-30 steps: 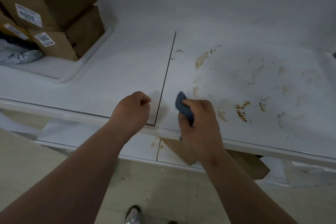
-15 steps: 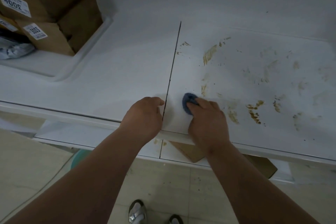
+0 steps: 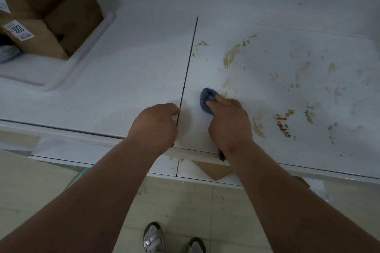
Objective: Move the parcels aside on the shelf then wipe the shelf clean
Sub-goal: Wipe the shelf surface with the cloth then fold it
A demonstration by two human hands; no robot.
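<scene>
The white shelf (image 3: 133,72) has a dark seam down its middle. Brown smears (image 3: 284,122) cover its right panel. My right hand (image 3: 229,123) holds a crumpled blue cloth (image 3: 206,98) and presses it onto the right panel, just right of the seam. My left hand (image 3: 154,125) rests as a loose fist on the shelf's front part, at the seam, holding nothing. Brown cardboard parcels (image 3: 61,12) with white labels are stacked at the far left.
The parcels stand on a white tray (image 3: 90,47) at the back left. A grey plastic bag (image 3: 8,53) lies beside them. A lower shelf (image 3: 193,170) with a brown cardboard piece shows under the front edge. My sandalled feet (image 3: 152,238) stand on the tiled floor.
My right hand brought the cloth down onto the shelf and pushed it slightly away from me. The view shifted closer and leftward; my left fist stayed at the seam.
</scene>
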